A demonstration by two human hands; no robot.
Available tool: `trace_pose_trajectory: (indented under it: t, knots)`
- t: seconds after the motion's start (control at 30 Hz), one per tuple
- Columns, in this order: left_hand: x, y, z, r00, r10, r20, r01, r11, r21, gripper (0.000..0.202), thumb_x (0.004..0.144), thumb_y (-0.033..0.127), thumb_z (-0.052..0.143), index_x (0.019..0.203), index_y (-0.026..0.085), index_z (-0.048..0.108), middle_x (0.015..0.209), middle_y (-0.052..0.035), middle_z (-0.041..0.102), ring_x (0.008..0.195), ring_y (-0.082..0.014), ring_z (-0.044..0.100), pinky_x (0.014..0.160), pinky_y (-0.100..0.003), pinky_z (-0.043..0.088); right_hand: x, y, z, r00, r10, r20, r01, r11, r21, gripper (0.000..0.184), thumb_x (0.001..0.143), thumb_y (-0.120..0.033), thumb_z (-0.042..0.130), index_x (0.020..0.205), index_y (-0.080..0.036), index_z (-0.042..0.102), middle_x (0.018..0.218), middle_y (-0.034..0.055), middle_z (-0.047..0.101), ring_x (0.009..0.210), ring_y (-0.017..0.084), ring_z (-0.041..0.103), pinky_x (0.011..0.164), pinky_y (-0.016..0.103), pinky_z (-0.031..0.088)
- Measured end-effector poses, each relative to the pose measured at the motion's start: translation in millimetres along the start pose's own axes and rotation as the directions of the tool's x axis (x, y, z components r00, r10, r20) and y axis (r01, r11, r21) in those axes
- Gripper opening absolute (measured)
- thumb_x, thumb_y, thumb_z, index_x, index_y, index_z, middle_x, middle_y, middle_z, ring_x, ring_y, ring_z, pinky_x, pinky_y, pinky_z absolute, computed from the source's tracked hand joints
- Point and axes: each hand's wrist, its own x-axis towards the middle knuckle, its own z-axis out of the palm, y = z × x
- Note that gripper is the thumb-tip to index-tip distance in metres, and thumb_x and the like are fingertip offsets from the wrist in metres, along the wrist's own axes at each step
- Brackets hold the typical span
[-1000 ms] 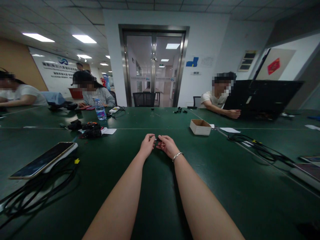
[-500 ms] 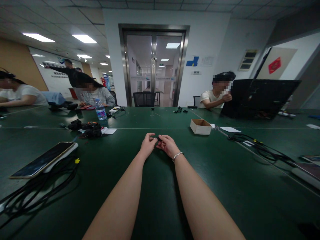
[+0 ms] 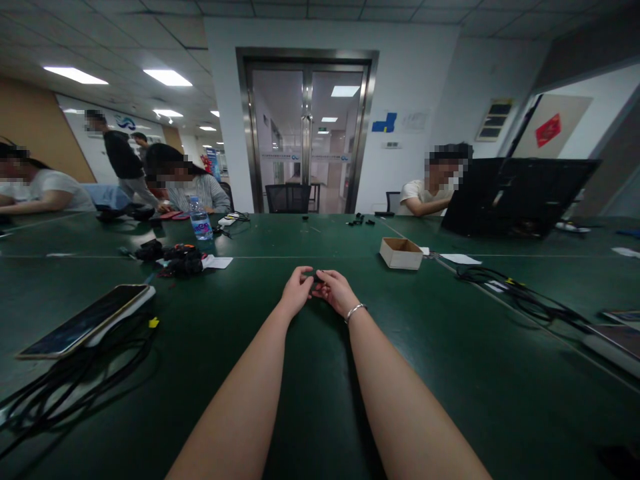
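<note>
Both my arms reach forward over a dark green table (image 3: 310,373). My left hand (image 3: 297,291) and my right hand (image 3: 337,291) meet at the fingertips in the middle of the table, fingers curled and pinched together. Between the fingertips sits a tiny dark object (image 3: 315,284), too small to name. A silver bracelet (image 3: 355,311) circles my right wrist. A small open cardboard box (image 3: 401,253) stands beyond my right hand, to the right.
A phone on a white base (image 3: 85,321) and black cables (image 3: 65,387) lie at left. A pile of dark parts (image 3: 181,261) and a water bottle (image 3: 201,219) sit further back. More cables (image 3: 520,293) run at right. Seated people and a black laptop (image 3: 520,197) line the far side.
My hands stay pinched together in the same spot, fingers shifting slightly. In the background a person walks left, and the seated person at right has pulled a hand back from the table.
</note>
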Motion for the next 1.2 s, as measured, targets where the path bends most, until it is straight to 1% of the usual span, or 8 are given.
trace_pose_trajectory:
  t: [0.13, 0.3, 0.43, 0.6, 0.73, 0.87, 1.0, 1.2]
  knots:
    - [0.0, -0.6, -0.1, 1.0, -0.027, -0.017, 0.027, 1.0, -0.007, 0.022, 0.09, 0.028, 0.048, 0.107, 0.018, 0.057, 0.082, -0.0034, 0.056, 0.065, -0.0099, 0.054, 0.047, -0.015, 0.044, 0.2, 0.0, 0.1, 1.0, 0.007, 0.001, -0.007, 1.0, -0.014, 0.02, 0.079, -0.023, 0.073, 0.081, -0.016, 0.055, 0.049, -0.0038, 0.056, 0.037, 0.007, 0.05, 0.051, 0.026, 0.058]
    - [1.0, -1.2, 0.2, 1.0, -0.006, -0.024, 0.005, 0.999, -0.031, 0.024, 0.085, 0.02, 0.053, 0.109, 0.019, 0.056, 0.086, -0.0028, 0.056, 0.067, -0.0094, 0.055, 0.05, -0.015, 0.045, 0.8, 0.4, -0.6, 1.0, 0.005, -0.005, -0.005, 1.0, -0.009, 0.017, 0.079, -0.021, 0.072, 0.081, -0.016, 0.055, 0.048, -0.0042, 0.056, 0.038, 0.008, 0.051, 0.052, 0.026, 0.059]
    - [2.3, -1.9, 0.3, 0.999, -0.047, -0.023, 0.046, 0.999, -0.021, 0.021, 0.089, 0.024, 0.047, 0.106, 0.017, 0.058, 0.077, -0.0018, 0.055, 0.058, -0.0082, 0.052, 0.046, -0.015, 0.042, 0.7, 0.5, -0.7, 1.0, 0.001, 0.005, -0.001, 1.0, -0.005, 0.02, 0.076, -0.022, 0.075, 0.08, -0.016, 0.056, 0.049, -0.0034, 0.057, 0.037, 0.008, 0.05, 0.051, 0.026, 0.058]
    - [0.2, 1.6, 0.6, 0.999, -0.049, 0.01, 0.05, 0.996, -0.069, 0.023, 0.083, 0.016, 0.052, 0.105, 0.018, 0.058, 0.075, -0.0003, 0.055, 0.062, -0.0093, 0.054, 0.05, -0.016, 0.044, 0.4, 0.6, -0.7, 1.0, -0.002, 0.009, 0.002, 1.0, 0.0, 0.019, 0.077, -0.022, 0.074, 0.079, -0.016, 0.056, 0.048, -0.0034, 0.057, 0.039, 0.009, 0.052, 0.051, 0.025, 0.057]
    - [-1.0, 3.8, 1.0, 0.997, -0.07, 0.041, 0.072, 0.995, -0.062, 0.023, 0.089, 0.021, 0.04, 0.103, 0.016, 0.058, 0.062, 0.002, 0.05, 0.048, -0.008, 0.046, 0.045, -0.017, 0.04, 0.3, 0.7, -0.4, 1.0, -0.009, 0.029, 0.01, 1.0, -0.015, 0.015, 0.08, -0.019, 0.071, 0.08, -0.015, 0.056, 0.049, -0.0024, 0.058, 0.039, 0.009, 0.052, 0.049, 0.024, 0.056]
    - [0.1, 1.8, 0.9, 0.998, -0.058, 0.034, 0.059, 0.998, -0.025, 0.022, 0.087, 0.02, 0.043, 0.102, 0.017, 0.059, 0.07, 0.0009, 0.053, 0.049, -0.0073, 0.047, 0.044, -0.017, 0.039, -0.3, 0.2, 0.1, 1.0, -0.002, 0.022, 0.002, 1.0, -0.013, 0.016, 0.079, -0.019, 0.071, 0.082, -0.015, 0.056, 0.048, -0.0029, 0.058, 0.04, 0.009, 0.053, 0.049, 0.025, 0.057]
    - [0.6, 1.2, 0.7, 0.997, -0.062, 0.037, 0.063, 0.997, -0.041, 0.024, 0.089, 0.024, 0.039, 0.099, 0.017, 0.06, 0.067, 0.001, 0.051, 0.048, -0.0074, 0.046, 0.043, -0.017, 0.037, -0.1, -0.1, -0.4, 1.0, 0.001, 0.028, 0.0, 1.0, -0.005, 0.021, 0.076, -0.021, 0.075, 0.082, -0.016, 0.055, 0.051, -0.0023, 0.059, 0.04, 0.009, 0.054, 0.05, 0.025, 0.058]
    - [0.3, 2.1, 0.6, 0.997, -0.059, 0.042, 0.062, 0.996, -0.058, 0.024, 0.089, 0.025, 0.039, 0.098, 0.016, 0.06, 0.063, 0.0018, 0.049, 0.046, -0.0067, 0.043, 0.041, -0.015, 0.034, 0.0, 0.1, -1.4, 0.999, -0.004, 0.042, 0.004, 1.0, -0.011, 0.017, 0.078, -0.02, 0.073, 0.082, -0.015, 0.056, 0.051, -0.0018, 0.059, 0.04, 0.009, 0.054, 0.051, 0.025, 0.058]
